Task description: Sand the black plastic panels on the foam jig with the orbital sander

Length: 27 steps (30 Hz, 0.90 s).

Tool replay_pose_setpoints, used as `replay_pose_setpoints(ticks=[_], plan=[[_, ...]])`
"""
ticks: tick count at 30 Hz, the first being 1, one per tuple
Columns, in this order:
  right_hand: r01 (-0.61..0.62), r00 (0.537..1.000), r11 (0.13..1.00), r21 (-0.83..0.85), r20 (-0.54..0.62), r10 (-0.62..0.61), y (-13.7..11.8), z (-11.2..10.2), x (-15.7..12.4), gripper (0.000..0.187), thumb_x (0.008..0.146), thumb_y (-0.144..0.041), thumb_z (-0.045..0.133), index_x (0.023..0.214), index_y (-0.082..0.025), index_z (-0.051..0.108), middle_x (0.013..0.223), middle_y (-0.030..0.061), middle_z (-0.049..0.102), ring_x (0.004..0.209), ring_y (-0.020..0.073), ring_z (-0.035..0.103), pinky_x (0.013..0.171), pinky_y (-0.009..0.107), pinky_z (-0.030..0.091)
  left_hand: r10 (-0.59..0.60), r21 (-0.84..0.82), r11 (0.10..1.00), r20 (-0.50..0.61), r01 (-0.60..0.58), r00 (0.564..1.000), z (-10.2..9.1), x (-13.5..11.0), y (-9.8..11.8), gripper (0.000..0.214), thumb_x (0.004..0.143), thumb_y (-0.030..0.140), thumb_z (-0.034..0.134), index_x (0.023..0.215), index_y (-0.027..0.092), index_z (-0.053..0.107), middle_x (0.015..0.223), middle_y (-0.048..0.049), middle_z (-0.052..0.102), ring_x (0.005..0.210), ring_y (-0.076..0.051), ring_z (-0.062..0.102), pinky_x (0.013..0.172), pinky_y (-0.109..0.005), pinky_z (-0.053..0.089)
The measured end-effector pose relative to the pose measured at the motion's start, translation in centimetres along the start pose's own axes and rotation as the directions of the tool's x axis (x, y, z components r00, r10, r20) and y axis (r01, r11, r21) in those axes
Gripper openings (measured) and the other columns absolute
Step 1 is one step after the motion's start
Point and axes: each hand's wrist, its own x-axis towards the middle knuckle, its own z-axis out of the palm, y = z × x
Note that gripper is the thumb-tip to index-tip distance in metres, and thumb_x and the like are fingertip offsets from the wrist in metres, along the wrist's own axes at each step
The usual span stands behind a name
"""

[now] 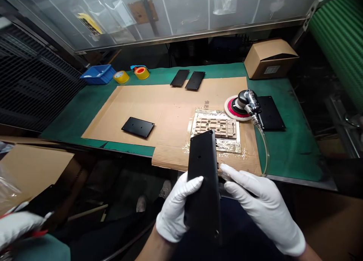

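My left hand [181,204], in a white glove, grips a black rectangular panel [202,185] with its thumb across the front face. The panel is tilted up on end and has small holes at its corners and a little mark on its face. At the panel's right edge, where small tabs stick out, my gloved right hand [261,204] has its fingers stretched out. Whether those fingertips touch the edge is hard to see. Behind the panel, a beige slotted fixture block [217,127] lies on a taped white board [236,145].
A polishing sander [241,106] with a hose rests partly against another black panel [272,113]. More black panels [138,127] lie on the cardboard sheet [167,102]. A carton [269,60], yellow tape rolls [121,77] and a blue bin [98,75] stand behind. Another person's gloved hand [21,227] shows lower left.
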Motion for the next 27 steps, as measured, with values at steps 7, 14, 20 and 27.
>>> replay_pose_setpoints(ticks=[7, 14, 20, 27], plan=[[0.034, 0.999, 0.999, -0.032, 0.022, -0.034, 0.0, -0.2, -0.2, 0.041, 0.097, -0.024, 0.066, 0.138, -0.029, 0.069, 0.109, 0.0053, 0.077, 0.089, 0.0189, 0.075, 0.083, 0.027, 0.062, -0.020, 0.036, 0.999, -0.001, 0.020, 1.000, 0.2, -0.1, 0.2, 0.024, 0.086, 0.019, 0.077, 0.109, 0.013, 0.076, 0.100, -0.0096, 0.079, 0.093, -0.021, 0.077, 0.089, -0.026, 0.060], [0.094, 0.993, 0.995, -0.026, 0.073, -0.091, 0.1, -0.6, -0.3, 0.042, 0.097, -0.022, 0.066, 0.139, -0.028, 0.068, 0.097, 0.0049, 0.077, 0.079, 0.0169, 0.072, 0.077, 0.026, 0.060, -0.054, 0.069, 0.996, -0.021, 0.056, 0.998, -0.1, 0.1, 0.4, 0.033, 0.084, 0.022, 0.079, 0.115, 0.014, 0.074, 0.113, -0.0129, 0.077, 0.106, -0.030, 0.075, 0.097, -0.038, 0.060], [0.114, 0.980, 0.993, 0.015, 0.161, -0.115, -0.4, -0.5, -0.5, 0.044, 0.097, -0.021, 0.066, 0.140, -0.030, 0.067, 0.076, 0.0004, 0.069, 0.064, 0.0124, 0.064, 0.063, 0.023, 0.054, -0.040, 0.033, 0.999, -0.030, 0.041, 0.999, -0.5, 0.2, 0.2, 0.021, 0.085, 0.020, 0.079, 0.105, 0.015, 0.074, 0.093, -0.0069, 0.079, 0.089, -0.022, 0.078, 0.083, -0.029, 0.063], [-0.335, 0.883, 0.941, -0.038, -0.361, 0.300, 5.9, -6.5, -0.6, 0.043, 0.090, -0.047, 0.070, 0.129, -0.030, 0.074, 0.101, 0.0056, 0.078, 0.085, 0.0241, 0.073, 0.076, 0.034, 0.060, 0.031, 0.143, 0.990, -0.152, -0.009, 0.988, -1.8, 2.1, 1.4, 0.025, 0.084, 0.026, 0.083, 0.105, 0.016, 0.075, 0.099, -0.0056, 0.079, 0.085, -0.017, 0.076, 0.078, -0.022, 0.062]])
